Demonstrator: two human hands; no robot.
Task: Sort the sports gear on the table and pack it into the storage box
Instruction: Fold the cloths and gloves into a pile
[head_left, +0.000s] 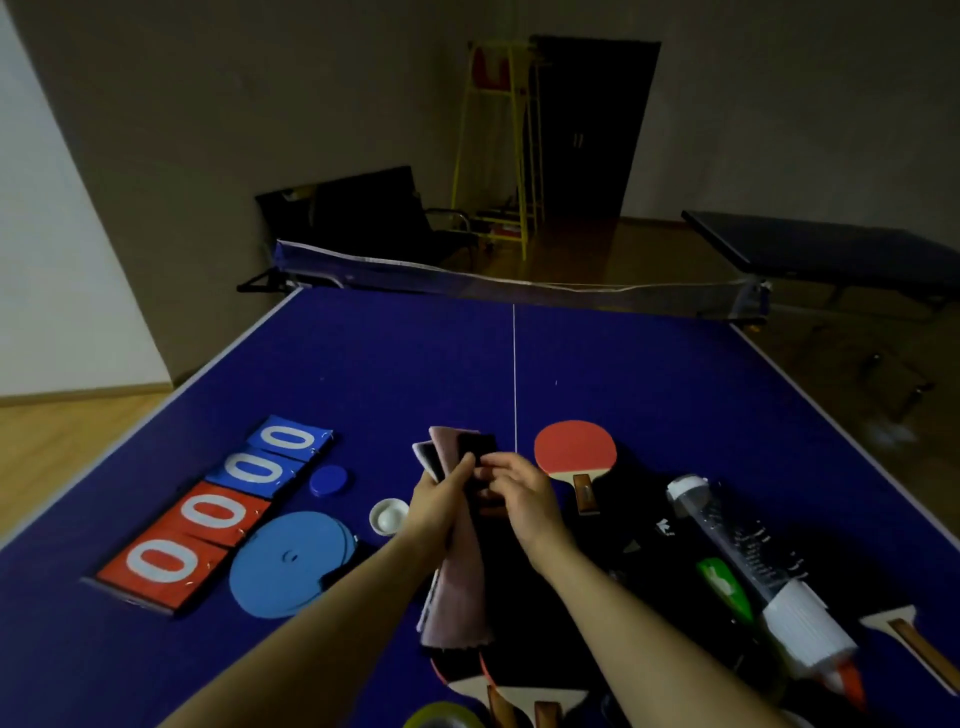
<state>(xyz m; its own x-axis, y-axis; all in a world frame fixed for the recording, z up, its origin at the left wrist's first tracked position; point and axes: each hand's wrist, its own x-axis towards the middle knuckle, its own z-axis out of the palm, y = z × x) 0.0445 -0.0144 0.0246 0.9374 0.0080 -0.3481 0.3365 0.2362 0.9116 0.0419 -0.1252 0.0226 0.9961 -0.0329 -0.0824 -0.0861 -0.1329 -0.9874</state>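
Paddle handles (511, 704) nearest; left hand (434, 506) grips cloths (453, 587), right hand (519, 499) pinches black strip (478, 452).

Blue table-tennis table (649, 374), net (519, 283) at twelve o'clock. On it lay: scoreboard (208, 514) at nine; blue discs (291, 564); blue cap (328, 480); white cap (388, 515); red paddle (574, 452) at one; clear bottle (748, 561) at three.

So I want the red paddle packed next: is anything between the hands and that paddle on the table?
Nothing visible blocks it. The red-faced wooden-handled paddle lies uncovered just beyond the right hand. But both hands are busy: the left hand grips a bundle of pink and black cloths, which the right pinches.
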